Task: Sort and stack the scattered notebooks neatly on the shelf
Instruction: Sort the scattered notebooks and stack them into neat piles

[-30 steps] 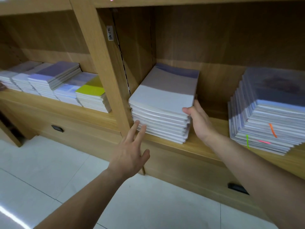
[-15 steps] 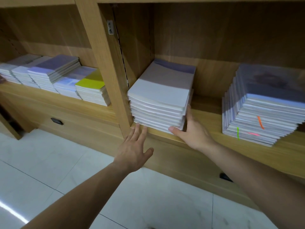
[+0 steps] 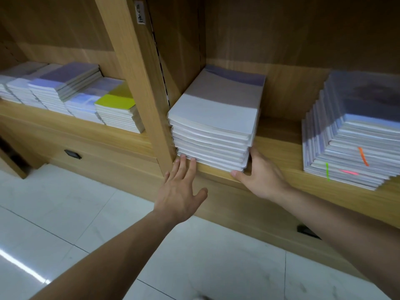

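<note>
Notebooks (image 3: 214, 118) on wooden shelf (image 3: 279, 152), tiled floor (image 3: 65, 202)

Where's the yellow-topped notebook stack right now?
Head view, left side: the yellow-topped stack ends the left-hand row, between a pale blue stack and the wooden upright.

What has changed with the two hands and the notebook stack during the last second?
The right hand slid down the right side of the middle notebook stack, from near its top to its bottom front corner. The left hand hardly moved; its fingers touch the stack's lower left front corner. The stack itself stayed in place.
</note>
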{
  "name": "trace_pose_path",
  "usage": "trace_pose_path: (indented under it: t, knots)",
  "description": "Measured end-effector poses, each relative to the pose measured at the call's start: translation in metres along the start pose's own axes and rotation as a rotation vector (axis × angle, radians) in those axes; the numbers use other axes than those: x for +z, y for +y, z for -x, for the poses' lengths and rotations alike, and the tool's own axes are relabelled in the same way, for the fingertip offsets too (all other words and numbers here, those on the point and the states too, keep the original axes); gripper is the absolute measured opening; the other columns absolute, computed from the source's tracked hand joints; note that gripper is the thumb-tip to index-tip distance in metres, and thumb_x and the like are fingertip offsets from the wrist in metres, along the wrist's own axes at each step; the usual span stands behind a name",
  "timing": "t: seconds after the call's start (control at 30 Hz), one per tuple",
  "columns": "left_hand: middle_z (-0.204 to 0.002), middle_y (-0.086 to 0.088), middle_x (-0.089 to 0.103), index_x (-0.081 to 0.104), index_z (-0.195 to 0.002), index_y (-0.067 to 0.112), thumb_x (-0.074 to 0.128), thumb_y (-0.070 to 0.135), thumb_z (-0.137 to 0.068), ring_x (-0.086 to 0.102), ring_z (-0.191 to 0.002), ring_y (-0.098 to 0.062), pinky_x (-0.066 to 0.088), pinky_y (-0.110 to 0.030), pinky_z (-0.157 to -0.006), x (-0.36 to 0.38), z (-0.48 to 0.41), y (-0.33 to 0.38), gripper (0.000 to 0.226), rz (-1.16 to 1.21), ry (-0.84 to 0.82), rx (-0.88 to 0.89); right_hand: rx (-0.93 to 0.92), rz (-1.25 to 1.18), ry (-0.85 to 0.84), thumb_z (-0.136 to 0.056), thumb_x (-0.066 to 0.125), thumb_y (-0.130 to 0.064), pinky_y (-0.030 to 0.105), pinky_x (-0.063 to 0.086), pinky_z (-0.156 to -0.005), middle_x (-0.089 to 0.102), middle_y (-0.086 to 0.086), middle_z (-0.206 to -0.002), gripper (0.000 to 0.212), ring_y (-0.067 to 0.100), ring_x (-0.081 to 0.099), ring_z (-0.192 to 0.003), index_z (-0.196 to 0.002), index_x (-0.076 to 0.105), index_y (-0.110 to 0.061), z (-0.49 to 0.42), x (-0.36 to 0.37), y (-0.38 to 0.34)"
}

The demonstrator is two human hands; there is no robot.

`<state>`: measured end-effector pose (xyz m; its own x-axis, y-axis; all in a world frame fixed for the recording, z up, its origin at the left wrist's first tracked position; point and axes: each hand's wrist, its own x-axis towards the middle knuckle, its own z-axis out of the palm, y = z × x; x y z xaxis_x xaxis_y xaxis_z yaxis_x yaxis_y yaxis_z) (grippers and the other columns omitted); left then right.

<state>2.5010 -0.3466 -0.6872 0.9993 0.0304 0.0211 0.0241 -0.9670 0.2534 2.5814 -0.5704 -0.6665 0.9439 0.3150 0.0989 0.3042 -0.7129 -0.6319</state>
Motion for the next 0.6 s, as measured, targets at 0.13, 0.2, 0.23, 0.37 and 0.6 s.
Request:
trace_pose_path:
  t: [0.13, 0.2, 0.23, 0.37, 0.6]
  knots:
    - [-0.161, 0.006, -0.025, -0.022, -0.152, 0.033, 0.038, 0.060, -0.096, -0.017, -0.150, -0.014, 0.007, -0.039, -0.124, -0.002, 0.005, -0.006, 0.087, -0.015, 0.029, 0.027, -0.018, -0.036, 0.003, -0.086, 0.074, -0.041, 0.035, 0.052, -0.095, 0.055, -0.008, -0.138, 0.074, 0.017, 0.056, -0.123, -0.145, 0.031, -0.032, -0.004, 0.004, -0.001]
    - [-0.161, 0.007, -0.027, -0.023, -0.151, 0.035, 0.038, 0.059, -0.096, -0.017, -0.150, -0.015, 0.007, -0.038, -0.124, -0.001, 0.004, -0.007, 0.086, -0.016, 0.037, 0.027, -0.023, -0.061, 0.018, -0.085, 0.075, -0.040, 0.035, 0.053, -0.094, 0.056, -0.008, -0.134, 0.072, 0.015, 0.057, -0.120, -0.143, 0.033, -0.031, -0.006, 0.007, -0.001]
    - [-0.161, 0.007, -0.028, -0.023, -0.151, 0.035, 0.039, 0.059, -0.096, -0.016, -0.150, -0.015, 0.007, -0.038, -0.124, -0.001, 0.003, -0.006, 0.087, -0.010, 0.041, 0.027, -0.023, -0.061, 0.027, -0.085, 0.076, -0.040, 0.034, 0.053, -0.092, 0.057, -0.009, -0.133, 0.072, 0.015, 0.057, -0.118, -0.143, 0.034, -0.031, -0.008, 0.009, -0.001]
    - [-0.161, 0.004, -0.027, -0.021, -0.153, 0.034, 0.041, 0.058, -0.095, -0.016, -0.151, -0.018, 0.008, -0.038, -0.123, 0.001, -0.001, 0.006, 0.088, 0.024, 0.041, -0.014, -0.054, -0.022, -0.005, -0.083, 0.077, -0.040, 0.037, 0.051, -0.098, 0.051, -0.007, -0.133, 0.076, 0.015, 0.052, -0.123, -0.143, 0.033, -0.028, -0.009, 0.006, 0.001]
    - [-0.162, -0.003, -0.024, -0.016, -0.155, 0.027, 0.041, 0.055, -0.098, -0.009, -0.152, -0.021, 0.014, -0.037, -0.123, -0.002, 0.000, 0.016, 0.086, -0.009, 0.056, -0.025, -0.042, 0.210, 0.006, -0.079, 0.063, -0.072, 0.042, 0.049, -0.103, 0.045, 0.003, -0.150, 0.096, 0.026, 0.048, -0.134, -0.152, 0.023, -0.024, -0.005, -0.010, 0.010]
